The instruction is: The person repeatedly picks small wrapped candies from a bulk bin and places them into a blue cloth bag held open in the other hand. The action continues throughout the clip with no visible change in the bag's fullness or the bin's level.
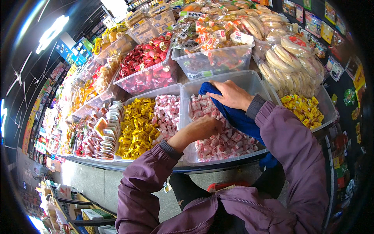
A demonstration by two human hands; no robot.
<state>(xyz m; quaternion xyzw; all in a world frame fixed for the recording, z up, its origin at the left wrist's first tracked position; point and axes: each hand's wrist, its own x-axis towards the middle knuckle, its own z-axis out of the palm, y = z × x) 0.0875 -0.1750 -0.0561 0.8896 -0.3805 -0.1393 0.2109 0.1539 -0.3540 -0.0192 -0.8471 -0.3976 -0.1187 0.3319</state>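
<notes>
My right hand (pixel 232 94) grips a blue cloth (pixel 233 114), which hangs over the right part of a transparent plastic bin (pixel 191 156). Pink-and-white wrapped candies (pixel 222 149) lie heaped in that bin. Above the heap is my left hand (pixel 206 127), bent at the wrist, low among the candies. Its fingertips are hidden from view, so whether it holds anything does not show. Part of the bin's far floor and back wall is bare of candies.
Yellow-wrapped candies (pixel 137 125) fill the adjoining bin on the left, and red-wrapped candies (pixel 146 57) the one behind. Bagged snacks (pixel 214 36) overflow a rear bin. Packaged flat breads (pixel 287 63) are stacked at right, behind more yellow candies (pixel 304 111). A cart (pixel 84 210) stands lower left.
</notes>
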